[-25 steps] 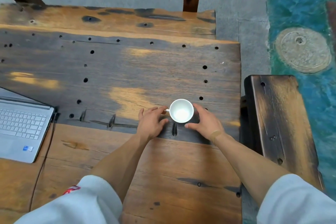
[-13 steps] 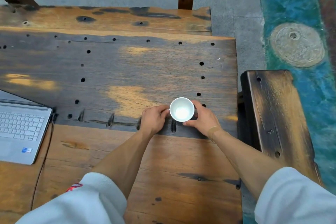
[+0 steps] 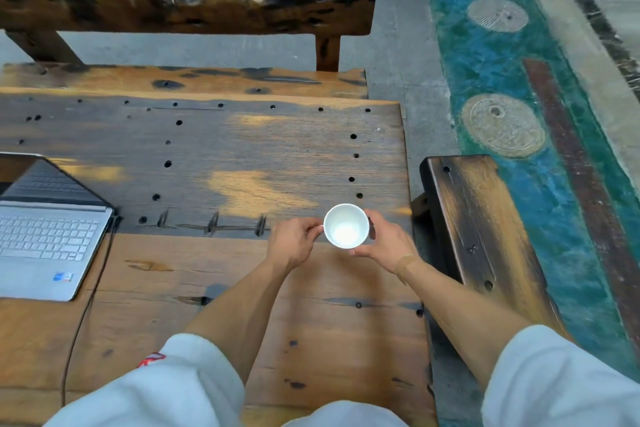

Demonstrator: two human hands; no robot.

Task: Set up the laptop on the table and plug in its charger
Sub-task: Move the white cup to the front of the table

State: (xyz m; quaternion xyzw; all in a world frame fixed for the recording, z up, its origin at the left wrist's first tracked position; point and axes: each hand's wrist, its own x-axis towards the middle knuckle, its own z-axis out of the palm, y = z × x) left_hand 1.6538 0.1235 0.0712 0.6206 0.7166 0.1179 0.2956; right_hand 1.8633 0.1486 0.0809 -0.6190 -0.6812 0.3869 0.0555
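Note:
An open silver laptop (image 3: 45, 243) stands at the left edge of the wooden table (image 3: 242, 149), its screen partly cut off by the frame. A dark charger cable (image 3: 85, 308) runs from the laptop's right side down toward the table's near edge. A white cup (image 3: 346, 226) sits right of the table's middle. My left hand (image 3: 294, 244) pinches the cup's handle. My right hand (image 3: 388, 244) cups its right side with curled fingers.
A dark wooden bench (image 3: 485, 236) stands close to the table's right side. Another rough wooden bench (image 3: 187, 7) runs along the far side. Grey paving and a teal strip with round stone discs (image 3: 502, 125) lie to the right.
Both hands have closed in around the cup, the left now at the handle. The camera view has tilted up, showing the far bench and more of the laptop's screen.

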